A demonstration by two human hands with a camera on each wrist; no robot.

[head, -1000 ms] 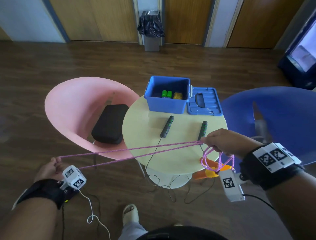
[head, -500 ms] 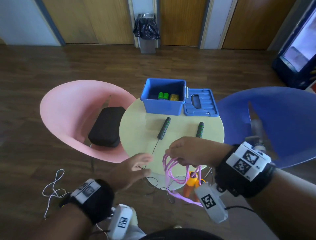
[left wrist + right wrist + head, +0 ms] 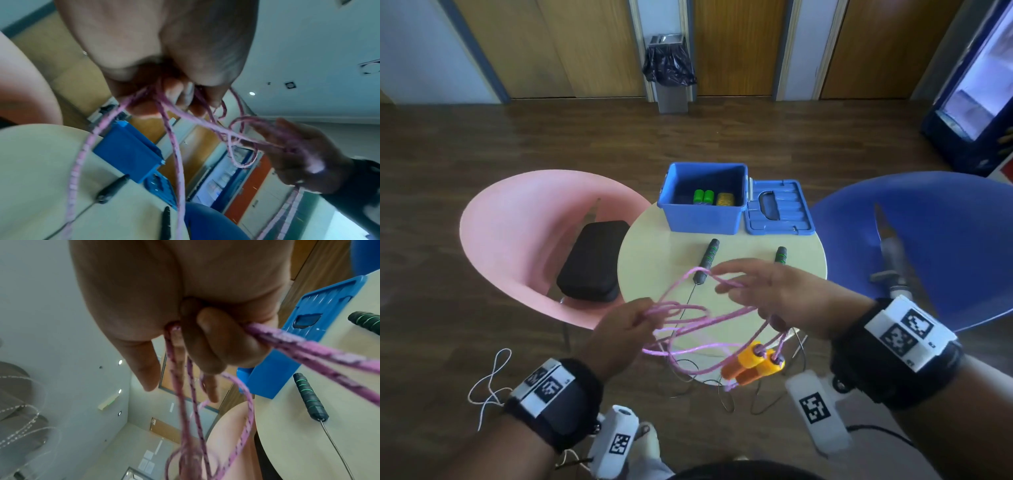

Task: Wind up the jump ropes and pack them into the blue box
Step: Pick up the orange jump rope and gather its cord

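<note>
1. My left hand (image 3: 619, 337) pinches several strands of the pink rope (image 3: 690, 320), fingers curled round them, just in front of the round table (image 3: 654, 246).
2. My right hand (image 3: 774, 291) has its lower fingers curled on other strands of that rope, while its upper fingers stretch forward with a loop draped over them.
3. The rope's two orange handles (image 3: 753, 365) dangle side by side under my right hand, off the table's near edge.
4. The blue box (image 3: 703, 200) stands open at the far side of the table, its lid (image 3: 779, 207) flat beside it.
5. Two black handles (image 3: 708, 260) of a second rope lie on the table between box and hands.
</note>
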